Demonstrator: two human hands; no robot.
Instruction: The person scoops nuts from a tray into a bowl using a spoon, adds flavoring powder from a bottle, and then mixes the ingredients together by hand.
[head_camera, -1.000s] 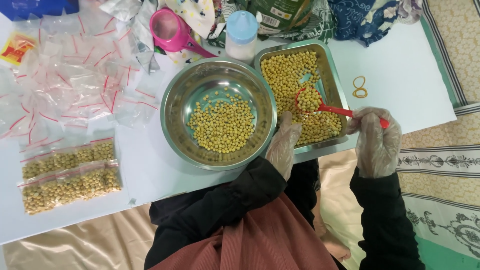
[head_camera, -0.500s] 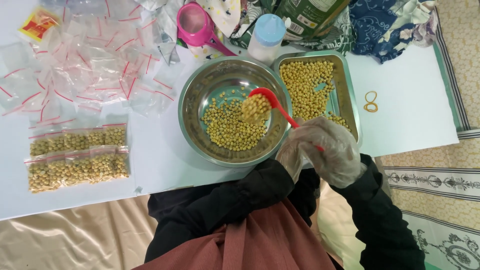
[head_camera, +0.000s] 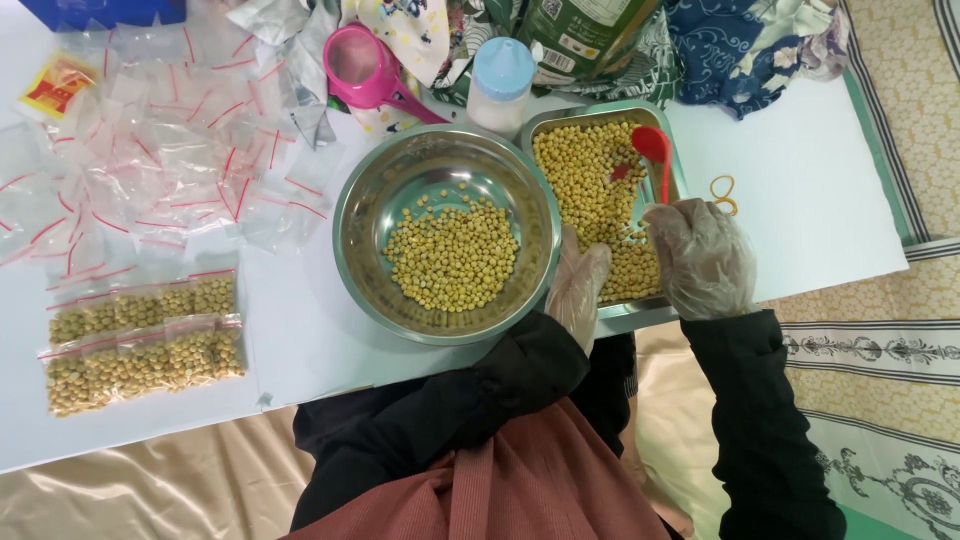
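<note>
Hands: right hand (head_camera: 703, 258), gloved, clamped on red scoop (head_camera: 652, 150) over tray (head_camera: 676, 160) of beans; left hand (head_camera: 577, 285) loose, steadying bowl (head_camera: 355, 215). Step: scooping beans.

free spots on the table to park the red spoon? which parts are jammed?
Bare white table right of the rectangular tray, past the rubber bands. Another strip between the round bowl and the filled bags. Crowded: empty bags top left, pink scoop and bottle along the back.
</note>
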